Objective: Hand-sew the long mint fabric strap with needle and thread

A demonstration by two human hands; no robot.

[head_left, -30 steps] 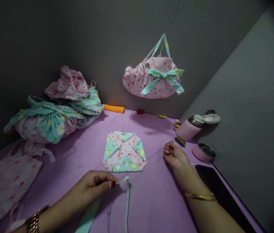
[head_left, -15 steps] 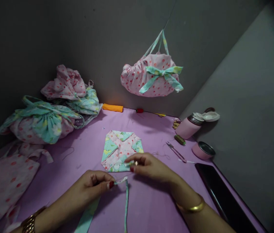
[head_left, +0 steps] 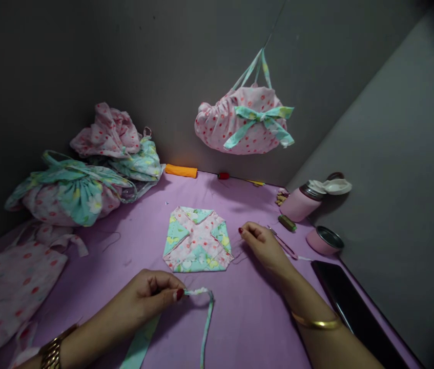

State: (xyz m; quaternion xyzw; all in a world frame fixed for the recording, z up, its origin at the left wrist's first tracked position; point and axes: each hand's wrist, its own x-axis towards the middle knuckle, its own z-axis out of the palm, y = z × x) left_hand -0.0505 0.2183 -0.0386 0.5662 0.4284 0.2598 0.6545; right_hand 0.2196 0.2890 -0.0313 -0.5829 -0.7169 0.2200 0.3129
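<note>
My left hand (head_left: 153, 294) pinches the end of a thin mint fabric cord (head_left: 206, 328) between thumb and fingers. The cord bends at its top and hangs down toward the near edge. A wider mint fabric strip (head_left: 140, 343) shows partly under my left forearm. To the right, my right hand (head_left: 261, 246) is closed in a pinch, with anything in its fingertips too small to make out. Fine loose thread (head_left: 240, 253) shows just below those fingers. Between and beyond both hands, a folded pink and mint patterned fabric piece (head_left: 198, 240) lies flat, touched by neither.
A dotted fabric pouch (head_left: 245, 125) hangs above the back. Fabric bags (head_left: 74, 192) pile at left. Along the right are a pink flask (head_left: 299, 204), a green thread spool (head_left: 287, 223), thread snips (head_left: 284, 243), a pink cup (head_left: 325, 241) and a long black object (head_left: 351, 307).
My right hand has moved right and away from over the folded fabric piece, uncovering its near right corner. The left hand keeps its pinch, and the cord's bend has shifted slightly right.
</note>
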